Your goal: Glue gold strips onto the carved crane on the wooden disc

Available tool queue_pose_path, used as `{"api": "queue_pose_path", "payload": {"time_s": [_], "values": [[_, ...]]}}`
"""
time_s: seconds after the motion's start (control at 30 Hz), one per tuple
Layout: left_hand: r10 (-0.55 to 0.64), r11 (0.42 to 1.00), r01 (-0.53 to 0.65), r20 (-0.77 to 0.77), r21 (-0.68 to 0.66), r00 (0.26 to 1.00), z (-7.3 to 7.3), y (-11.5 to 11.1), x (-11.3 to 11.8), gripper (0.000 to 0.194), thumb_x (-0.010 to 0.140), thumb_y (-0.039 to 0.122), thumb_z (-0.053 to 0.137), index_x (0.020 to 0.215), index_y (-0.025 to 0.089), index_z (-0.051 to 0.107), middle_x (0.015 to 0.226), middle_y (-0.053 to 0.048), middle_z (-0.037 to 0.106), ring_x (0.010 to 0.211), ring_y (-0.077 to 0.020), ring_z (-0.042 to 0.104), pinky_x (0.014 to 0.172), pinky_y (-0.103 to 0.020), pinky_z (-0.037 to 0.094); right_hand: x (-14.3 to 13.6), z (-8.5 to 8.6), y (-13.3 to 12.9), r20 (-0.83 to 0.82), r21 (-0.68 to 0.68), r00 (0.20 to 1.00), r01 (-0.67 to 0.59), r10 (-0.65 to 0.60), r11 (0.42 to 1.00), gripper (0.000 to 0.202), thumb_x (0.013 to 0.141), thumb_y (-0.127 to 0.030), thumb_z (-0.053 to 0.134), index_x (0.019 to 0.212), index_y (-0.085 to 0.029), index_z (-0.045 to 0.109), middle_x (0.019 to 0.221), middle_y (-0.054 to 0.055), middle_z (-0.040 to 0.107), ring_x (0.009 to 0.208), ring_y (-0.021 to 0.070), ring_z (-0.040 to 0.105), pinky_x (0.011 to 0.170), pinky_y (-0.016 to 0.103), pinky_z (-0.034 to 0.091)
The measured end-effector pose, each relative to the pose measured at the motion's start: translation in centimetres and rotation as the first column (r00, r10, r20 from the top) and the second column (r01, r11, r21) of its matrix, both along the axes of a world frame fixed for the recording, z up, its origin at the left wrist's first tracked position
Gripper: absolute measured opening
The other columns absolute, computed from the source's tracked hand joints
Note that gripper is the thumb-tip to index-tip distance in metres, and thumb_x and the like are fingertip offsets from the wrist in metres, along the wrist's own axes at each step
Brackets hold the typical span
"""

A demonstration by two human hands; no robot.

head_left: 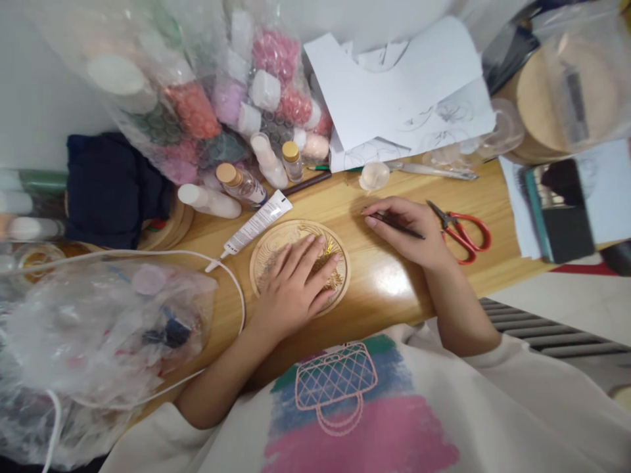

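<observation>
Rests left hand [293,286] flat, fingers spread, on round wooden board [296,230] at mid-frame, with nothing seen in that grip. Hides the middle of the board; leaves only engraved lines and gold strands [328,248] peeking out around the fingers. Holds dark slim stick [401,226] in right hand [414,249], just right of centre, in a narrow pinch above tabletop [384,282]; cannot tell pen from tool. Near the right wrist, red-handled scissors [466,233]. At upper left, bulging plastic bag [192,85] of small bottles, cut off by the top edge, contents blurred by the film. At lower left, crumpled clear bag [73,328], running off the frame, mostly unreadable inside. At upper right, paper sheets [394,92], overlapping, with sketches partly covered.

Left of centre, white tube [259,223], printed with dark lines too small to read. Just above it, corked-looking bottle [241,184] with a label, likewise illegible. Cannot find any readable brand.
</observation>
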State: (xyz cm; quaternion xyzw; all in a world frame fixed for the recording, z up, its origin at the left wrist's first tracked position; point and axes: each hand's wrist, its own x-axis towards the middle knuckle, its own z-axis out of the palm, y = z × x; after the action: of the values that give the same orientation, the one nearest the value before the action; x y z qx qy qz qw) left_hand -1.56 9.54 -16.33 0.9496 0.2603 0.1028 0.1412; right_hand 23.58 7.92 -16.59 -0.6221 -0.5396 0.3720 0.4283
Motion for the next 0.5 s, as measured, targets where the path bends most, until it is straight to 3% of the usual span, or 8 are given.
{"api": "queue_pose_path", "payload": {"time_s": [0.5], "values": [[-0.005,1.000,0.004,-0.041,-0.019,0.999,0.21,0.06,0.13,0.043,0.094,0.035,0.054,0.136,0.024,0.056,0.149,-0.016,0.047,0.140,-0.0318,0.041,0.113,-0.051,0.033,0.15,-0.26,-0.06,0.023,0.022,1.000,-0.006,0.005,1.000,0.016,0.084,-0.036,0.068,0.089,-0.021,0.071,0.071,0.001,0.067,0.059,0.0130,0.055,0.055,0.027,0.045]]}}
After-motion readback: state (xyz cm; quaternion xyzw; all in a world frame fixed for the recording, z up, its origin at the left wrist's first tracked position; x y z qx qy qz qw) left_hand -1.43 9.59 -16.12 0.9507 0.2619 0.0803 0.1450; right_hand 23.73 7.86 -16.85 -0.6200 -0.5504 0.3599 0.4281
